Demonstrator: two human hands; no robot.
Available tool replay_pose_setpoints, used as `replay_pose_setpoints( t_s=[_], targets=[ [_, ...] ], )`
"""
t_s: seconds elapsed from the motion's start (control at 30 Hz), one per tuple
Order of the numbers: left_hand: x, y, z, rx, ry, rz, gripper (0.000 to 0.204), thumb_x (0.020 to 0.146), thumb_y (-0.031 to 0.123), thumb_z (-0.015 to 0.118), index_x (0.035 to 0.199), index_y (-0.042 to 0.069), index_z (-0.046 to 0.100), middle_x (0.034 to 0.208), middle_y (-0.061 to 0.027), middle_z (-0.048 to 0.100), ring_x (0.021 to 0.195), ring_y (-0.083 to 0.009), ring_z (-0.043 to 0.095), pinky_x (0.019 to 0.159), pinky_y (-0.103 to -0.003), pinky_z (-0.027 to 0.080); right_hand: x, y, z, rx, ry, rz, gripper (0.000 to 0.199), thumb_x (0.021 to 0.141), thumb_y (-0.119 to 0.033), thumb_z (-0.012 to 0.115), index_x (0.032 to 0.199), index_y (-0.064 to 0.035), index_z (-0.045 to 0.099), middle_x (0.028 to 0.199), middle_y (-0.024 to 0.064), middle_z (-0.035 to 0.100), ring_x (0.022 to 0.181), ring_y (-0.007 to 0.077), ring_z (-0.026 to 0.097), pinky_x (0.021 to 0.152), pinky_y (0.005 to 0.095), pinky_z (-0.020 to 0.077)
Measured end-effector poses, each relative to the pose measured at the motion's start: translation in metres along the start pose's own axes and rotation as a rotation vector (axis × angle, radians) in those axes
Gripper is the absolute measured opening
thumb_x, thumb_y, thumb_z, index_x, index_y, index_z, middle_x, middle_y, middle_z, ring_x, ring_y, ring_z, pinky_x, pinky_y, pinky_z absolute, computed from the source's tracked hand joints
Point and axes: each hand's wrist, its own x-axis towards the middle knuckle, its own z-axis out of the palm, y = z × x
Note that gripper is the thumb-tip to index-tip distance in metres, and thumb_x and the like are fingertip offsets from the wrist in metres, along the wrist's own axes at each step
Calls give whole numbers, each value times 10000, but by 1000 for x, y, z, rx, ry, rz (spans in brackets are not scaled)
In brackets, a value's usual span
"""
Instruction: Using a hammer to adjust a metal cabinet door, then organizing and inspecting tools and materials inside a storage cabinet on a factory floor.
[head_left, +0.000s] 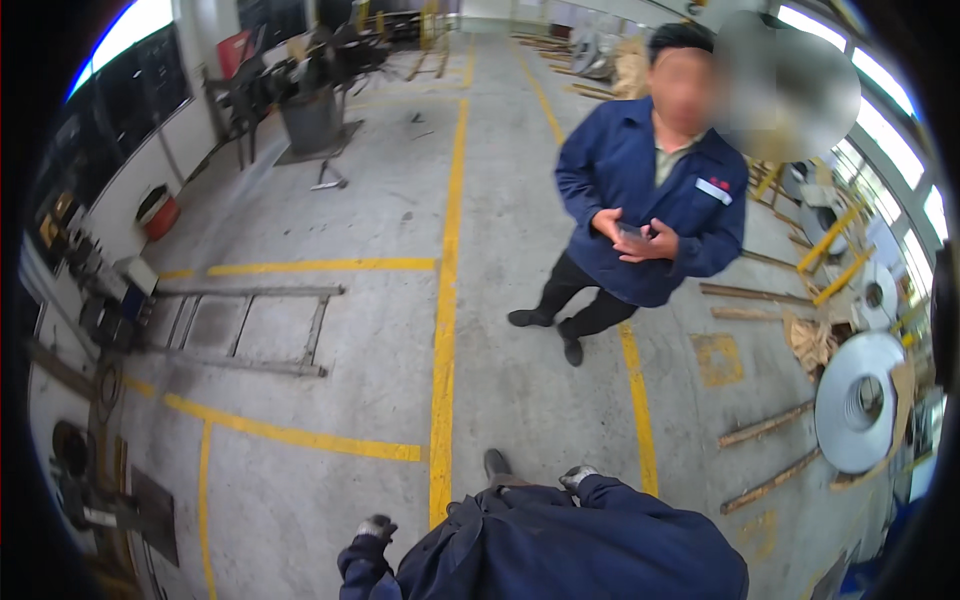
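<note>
My left hand, in a grey work glove with dark fingertips, hangs low beside my dark blue jacket. Its fingers are loosely bent and apart, with nothing seen in them. My right hand, gloved the same way, is held in front of the jacket with its fingers curled in; I see nothing in it. Neither hand touches any object. One dark shoe of mine shows on the grey floor between them. Nearest ahead, a co-worker in a blue jacket stands holding a small dark phone-like object in both hands.
Yellow lines mark the floor. A metal frame lies at left, near a red bucket. Further off stands a grey bin. At right are steel coils and wooden bars.
</note>
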Motion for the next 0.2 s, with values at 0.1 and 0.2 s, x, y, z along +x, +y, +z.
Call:
replay_pose_setpoints(
  t_s=[0.1, 0.2],
  targets=[
    [26, 54, -14, 142, -61, 103, 431, 761, 252, 690, 1097, -4, 606, 864, -163, 679, 617, -214, 656, 586, -332, 524, 31, -10, 10, 64, -75, 67, 378, 828, -305, 607, 1062, -9, 643, 939, 120, 685, 801, 203, 656, 705, 326, 520],
    [32, 94, -53, 201, -48, 84, 447, 748, 268, 718, 1121, 47, 610, 908, -150, 687, 689, -235, 672, 661, -331, 532, 110, -13, 41, 56, -191, 115, 355, 851, -336, 586, 1056, -56, 662, 846, 118, 688, 705, 199, 663, 665, 329, 518]
  ],
)
